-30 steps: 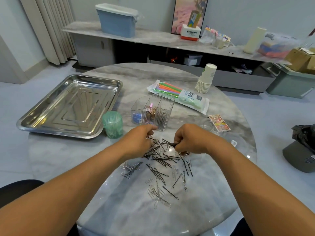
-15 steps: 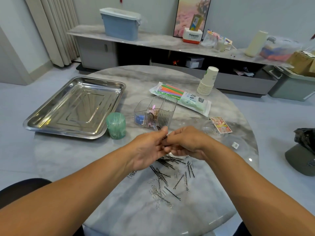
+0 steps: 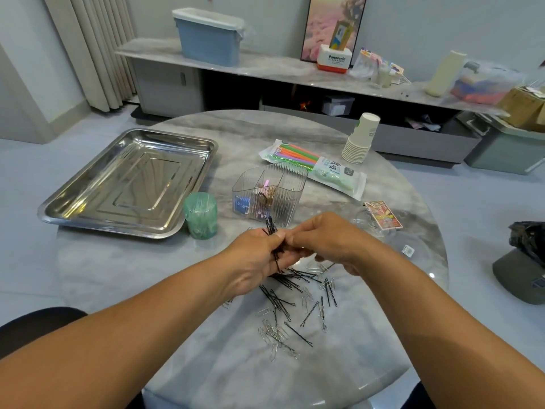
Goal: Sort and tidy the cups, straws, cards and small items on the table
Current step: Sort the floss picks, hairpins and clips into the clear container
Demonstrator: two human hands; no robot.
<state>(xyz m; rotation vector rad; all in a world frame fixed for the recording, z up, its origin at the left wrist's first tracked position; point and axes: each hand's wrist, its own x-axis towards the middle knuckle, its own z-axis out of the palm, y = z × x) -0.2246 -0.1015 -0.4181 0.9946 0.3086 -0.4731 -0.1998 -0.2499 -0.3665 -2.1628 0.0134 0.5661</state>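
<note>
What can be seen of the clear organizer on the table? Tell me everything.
The clear organizer is a ribbed, transparent plastic box, open-topped and split by inner walls into compartments. It stands upright on the marble table, between the green cup and the straw pack. Inside lie blue, pink and brownish small items. Neither hand touches it.

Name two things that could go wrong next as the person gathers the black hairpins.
The bundle of black hairpins gripped in the left hand looks loose, so some may slip out. Silver paper clips lie mixed among the loose pins on the round marble table, so they might get gathered too.
</note>
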